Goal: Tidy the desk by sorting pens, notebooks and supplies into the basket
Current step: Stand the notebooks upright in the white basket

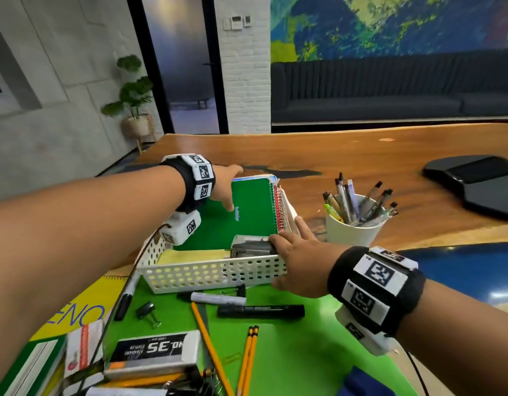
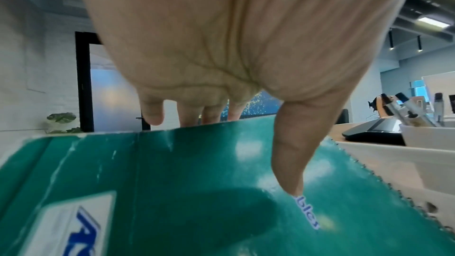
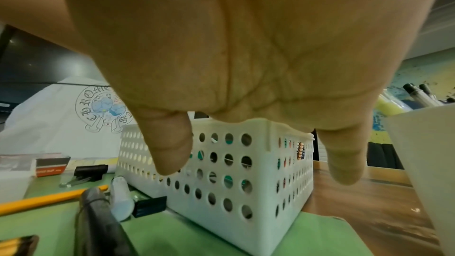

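A white perforated basket (image 1: 212,277) (image 3: 221,172) stands on a green mat (image 1: 289,352). A green spiral notebook (image 1: 252,207) (image 2: 197,182) leans tilted inside it, with a red-spiralled one (image 1: 279,207) behind. My left hand (image 1: 232,188) (image 2: 236,133) pinches the green notebook's top edge, thumb on the cover and fingers behind. My right hand (image 1: 292,252) (image 3: 256,112) rests spread on the basket's near right corner, thumb down its front wall. A grey stapler (image 1: 252,247) and a yellow pad (image 1: 192,257) lie in the basket.
In front of the basket lie a black marker (image 1: 261,311), pencils (image 1: 248,358), a staples box (image 1: 155,350), a binder clip (image 1: 147,310) and a yellow notebook (image 1: 84,312). A white cup of pens (image 1: 354,224) stands right of the basket. A black device (image 1: 475,181) sits far right.
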Demonstrator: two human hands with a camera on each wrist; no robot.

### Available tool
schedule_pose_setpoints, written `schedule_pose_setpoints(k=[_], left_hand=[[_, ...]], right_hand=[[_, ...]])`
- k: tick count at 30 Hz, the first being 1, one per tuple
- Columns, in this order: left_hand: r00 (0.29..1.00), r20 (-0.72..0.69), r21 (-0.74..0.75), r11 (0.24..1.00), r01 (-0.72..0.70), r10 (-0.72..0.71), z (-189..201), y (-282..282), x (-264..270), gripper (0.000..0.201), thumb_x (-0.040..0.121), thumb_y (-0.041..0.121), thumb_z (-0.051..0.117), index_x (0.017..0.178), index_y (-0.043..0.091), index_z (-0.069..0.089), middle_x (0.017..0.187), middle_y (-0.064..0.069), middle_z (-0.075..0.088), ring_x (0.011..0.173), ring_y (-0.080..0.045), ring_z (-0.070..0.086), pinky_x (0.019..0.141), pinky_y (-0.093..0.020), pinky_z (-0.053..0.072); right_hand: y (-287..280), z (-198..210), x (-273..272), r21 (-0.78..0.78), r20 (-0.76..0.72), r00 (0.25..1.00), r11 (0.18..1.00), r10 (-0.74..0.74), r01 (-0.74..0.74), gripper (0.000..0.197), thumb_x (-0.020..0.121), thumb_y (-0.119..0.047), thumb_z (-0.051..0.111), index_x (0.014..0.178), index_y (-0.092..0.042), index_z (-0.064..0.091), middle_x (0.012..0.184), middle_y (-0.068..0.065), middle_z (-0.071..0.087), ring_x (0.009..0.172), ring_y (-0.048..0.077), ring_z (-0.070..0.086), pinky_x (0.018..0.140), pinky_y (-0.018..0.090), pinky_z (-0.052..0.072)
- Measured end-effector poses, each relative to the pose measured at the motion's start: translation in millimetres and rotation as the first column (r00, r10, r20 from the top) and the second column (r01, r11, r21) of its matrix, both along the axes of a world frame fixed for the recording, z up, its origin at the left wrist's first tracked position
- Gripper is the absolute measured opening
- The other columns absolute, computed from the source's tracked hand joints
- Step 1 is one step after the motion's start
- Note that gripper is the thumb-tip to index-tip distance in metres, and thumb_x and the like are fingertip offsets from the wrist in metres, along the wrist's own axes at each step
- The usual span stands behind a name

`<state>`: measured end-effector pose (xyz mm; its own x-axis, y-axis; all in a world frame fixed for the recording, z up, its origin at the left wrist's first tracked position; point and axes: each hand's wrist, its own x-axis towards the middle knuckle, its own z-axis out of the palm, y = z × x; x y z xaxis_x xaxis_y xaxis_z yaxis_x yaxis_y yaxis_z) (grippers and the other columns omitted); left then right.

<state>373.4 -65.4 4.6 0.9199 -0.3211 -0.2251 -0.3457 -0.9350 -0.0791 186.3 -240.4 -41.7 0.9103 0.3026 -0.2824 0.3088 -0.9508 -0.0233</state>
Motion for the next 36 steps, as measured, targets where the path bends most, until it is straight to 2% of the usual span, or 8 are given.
schedule_pose_setpoints(k=[2,7,15,19,22,32,34,36], left_hand=[[0.999,-0.01,0.052,0.998,-0.03,0.031,-1.9,-4.8,3.2,0.101,0.068,0.036,0.089,0.149,0.016,0.031,0.145,-0.01,0.049,0.123,-0.031,0.055,0.098,-0.035,0.047],[0.999,-0.044,0.099,0.995,-0.015,0.019,11.1,-4.0,2.5,0.076,0.061,0.041,0.092,0.124,0.013,0.061,0.117,-0.003,0.068,0.104,-0.026,0.065,0.094,-0.037,0.052],[0.971,0.23,0.15,0.988,0.025,-0.06,7.9,-3.6,-4.4,0.087,0.061,0.052,0.089,0.124,0.011,0.047,0.117,-0.012,0.052,0.099,-0.034,0.059,0.077,-0.042,0.052],[0.979,0.202,0.065,0.998,-0.004,-0.009,-1.6,-1.9,-2.9,0.121,0.046,0.058,0.092,0.143,0.022,0.029,0.128,-0.013,0.046,0.113,-0.038,0.054,0.093,-0.05,0.05],[0.975,0.222,0.061,0.998,-0.017,0.003,2.4,3.5,-1.4,0.134,0.05,0.054,0.093,0.154,0.027,0.013,0.14,-0.014,0.039,0.127,-0.04,0.045,0.1,-0.052,0.045],[0.965,0.261,0.066,0.998,0.004,-0.021,2.3,23.4,-11.6,0.115,0.071,0.058,0.079,0.157,0.022,0.011,0.154,-0.009,0.034,0.138,-0.032,0.039,0.109,-0.05,0.037],[0.96,0.28,0.0,1.0,0.023,-0.022,11.1,21.8,-24.7,0.094,0.074,0.053,0.078,0.149,0.022,0.031,0.143,-0.008,0.041,0.128,-0.03,0.048,0.1,-0.044,0.045],[0.944,0.323,-0.119,0.987,0.104,-0.061,24.2,15.5,-49.3,0.054,0.078,0.045,0.076,0.123,0.025,0.054,0.12,-0.001,0.052,0.107,-0.023,0.056,0.083,-0.032,0.045]], right_hand=[[1.2,1.1,-0.8,0.011,0.009,1.0,1.0,0.005,-0.005,0.079,0.101,-0.049,0.048,0.159,-0.011,0.008,0.167,0.01,0.01,0.152,0.036,-0.015,0.112,0.042,-0.02],[2.0,-4.1,2.0,0.016,-0.009,1.0,1.0,-0.014,0.015,0.083,0.098,-0.052,0.051,0.158,-0.013,0.009,0.166,0.009,0.012,0.15,0.039,-0.02,0.12,0.049,-0.014],[0.2,-7.8,2.1,0.01,-0.027,0.999,0.999,-0.032,0.033,0.093,0.095,-0.053,0.054,0.16,-0.015,-0.001,0.168,0.007,0.005,0.149,0.038,-0.025,0.121,0.051,-0.009],[0.6,-8.4,4.9,0.023,-0.061,0.996,0.997,-0.066,0.067,0.097,0.091,-0.054,0.057,0.16,-0.017,-0.001,0.168,0.005,0.005,0.149,0.038,-0.027,0.123,0.056,0.0],[0.7,-7.5,4.8,0.036,-0.065,0.995,0.997,-0.071,0.073,0.097,0.09,-0.052,0.059,0.16,-0.018,0.0,0.168,0.003,0.005,0.149,0.037,-0.026,0.121,0.057,0.002],[-0.3,-10.6,4.8,0.035,-0.072,0.993,0.995,-0.09,0.092,0.098,0.084,-0.045,0.064,0.158,-0.02,0.005,0.167,-0.001,0.009,0.15,0.034,-0.025,0.119,0.066,0.015],[-0.1,-10.8,4.5,0.038,-0.074,0.993,0.995,-0.092,0.095,0.097,0.084,-0.042,0.064,0.158,-0.021,0.005,0.167,0.0,0.009,0.15,0.034,-0.025,0.12,0.064,0.014],[0.1,-10.9,4.3,0.036,-0.076,0.993,0.995,-0.093,0.095,0.097,0.084,-0.04,0.063,0.159,-0.021,0.004,0.167,0.001,0.01,0.15,0.035,-0.025,0.12,0.063,0.012]])
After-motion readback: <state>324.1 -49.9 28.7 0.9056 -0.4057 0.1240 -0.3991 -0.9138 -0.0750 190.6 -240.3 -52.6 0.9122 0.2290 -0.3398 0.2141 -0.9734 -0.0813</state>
